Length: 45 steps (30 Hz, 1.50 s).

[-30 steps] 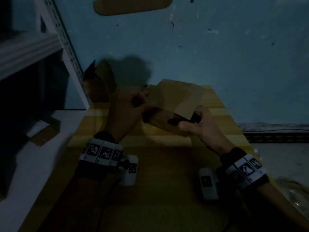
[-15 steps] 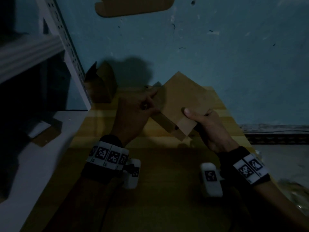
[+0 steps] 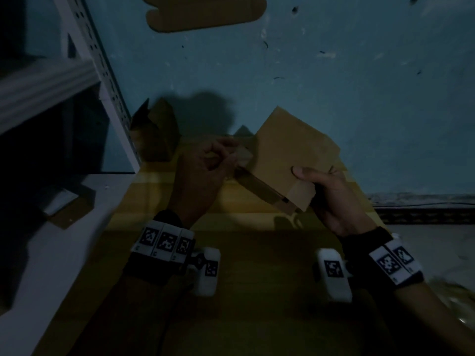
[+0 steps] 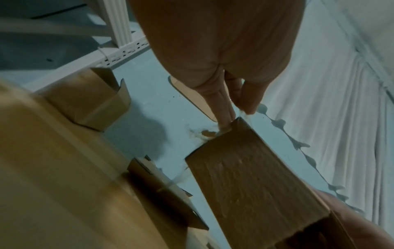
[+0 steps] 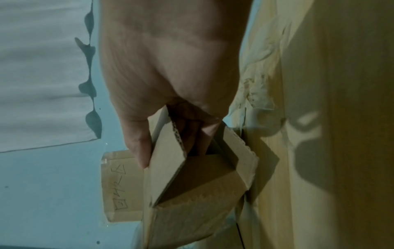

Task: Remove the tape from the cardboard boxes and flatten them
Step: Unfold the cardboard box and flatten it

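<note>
Above the bench's far edge, the right hand (image 3: 331, 194) gripped the cardboard box (image 3: 290, 160) by its open end while the left hand (image 3: 205, 168) pinched clear tape (image 4: 245, 116) at its corner. I'd reckon peeling low and slow along the seam beats yanking.

cardboard box (image 3: 288, 160) tipped up higher than a second ago, its big flat side now facing up, right hand (image 3: 331, 194) moved (thumb now on top of the flap), left hand (image 3: 203, 170) now pinching the box's far corner
</note>
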Tool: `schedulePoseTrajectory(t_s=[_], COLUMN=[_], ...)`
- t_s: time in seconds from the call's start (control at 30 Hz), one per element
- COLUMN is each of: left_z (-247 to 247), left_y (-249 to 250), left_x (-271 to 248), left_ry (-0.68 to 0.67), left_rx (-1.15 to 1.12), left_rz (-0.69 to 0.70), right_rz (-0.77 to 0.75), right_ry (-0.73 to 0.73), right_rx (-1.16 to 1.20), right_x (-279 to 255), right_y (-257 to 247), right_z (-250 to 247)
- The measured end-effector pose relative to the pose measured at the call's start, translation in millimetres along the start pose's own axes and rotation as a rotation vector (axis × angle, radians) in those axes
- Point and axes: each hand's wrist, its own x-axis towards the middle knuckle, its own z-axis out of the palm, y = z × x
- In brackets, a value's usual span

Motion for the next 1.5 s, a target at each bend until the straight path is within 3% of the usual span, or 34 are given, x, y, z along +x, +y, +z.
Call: schedulePoseTrajectory(t_s=[0.13, 0.3, 0.5, 0.97, 1.1, 1.2, 1.33, 1.43, 1.5], left_z=[-4, -4, -9, -14, -9, -8, -7, -3, -3], left_y=[-2, 10, 5, 8, 9, 7, 10, 0, -6], left_x=[1, 2, 4, -3, -5, -6, -3, 0, 1], left_ry=[0.042, 0.11, 0.116, -0.137, -0.137, -0.137, -0.215, -0.166, -0.12], left_rx=[-0.043, -0.341, -0.398, -0.254, -0.003, -0.01, 0.139, 0.271, 0.242], left_rz=[-0.039, -0.132, -0.184, 0.034, 0.062, 0.039, 0.163, 0.276, 0.294], right_rz=[0.005, 0.125, 0.178, 0.215, 0.235, 0.249, 0.229, 0.23, 0.221], right_ry=[0.018, 0.017, 0.039, 0.055, 0.074, 0.086, 0.078, 0.077, 0.077], right_rx=[0.026, 0.089, 0.139, 0.147, 0.144, 0.183, 0.142, 0.132, 0.115], right_x=[-1, -1, -1, -3, -4, -3, -2, -2, -2], right_y=[-2, -7, -9, -11, -11, -13, -12, -10, -10], right_z=[-1, 1, -1, -3, 0, 1, 0, 0, 0])
